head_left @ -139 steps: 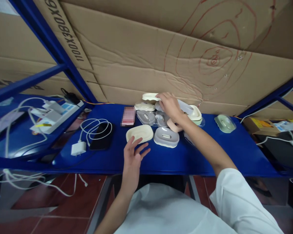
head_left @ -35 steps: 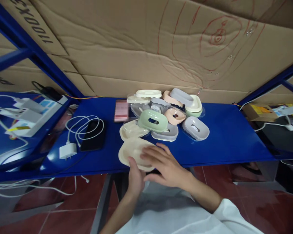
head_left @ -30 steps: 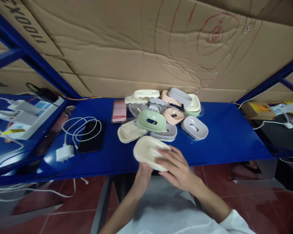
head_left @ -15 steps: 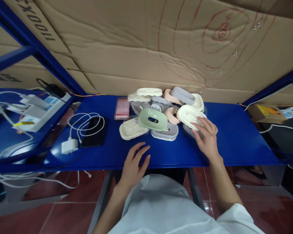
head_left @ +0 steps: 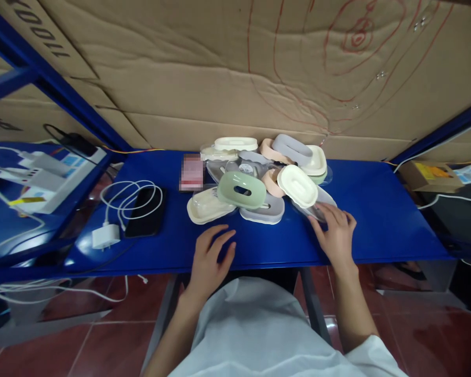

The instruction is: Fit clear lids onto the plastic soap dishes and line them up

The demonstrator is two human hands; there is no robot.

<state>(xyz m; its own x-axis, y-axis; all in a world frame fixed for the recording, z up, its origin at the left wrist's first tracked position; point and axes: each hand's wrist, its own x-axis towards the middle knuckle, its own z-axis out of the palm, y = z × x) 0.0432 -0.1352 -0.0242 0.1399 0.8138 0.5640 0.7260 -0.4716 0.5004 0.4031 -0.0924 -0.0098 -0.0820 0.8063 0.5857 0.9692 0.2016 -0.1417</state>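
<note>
Head view: left hand (head_left: 211,257) is between dishes (head_left: 241,196) and table edge (head_left: 267,266).

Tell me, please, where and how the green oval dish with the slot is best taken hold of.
Take the green oval dish probably by its long near edge, coming from the person's side with the left hand: it lies uppermost, across parts of a cream dish and a grey dish, with nothing on it and that edge facing the hand.

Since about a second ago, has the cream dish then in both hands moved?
Yes: the cream dish went from in front of the unmoved green dish to its right.
</note>
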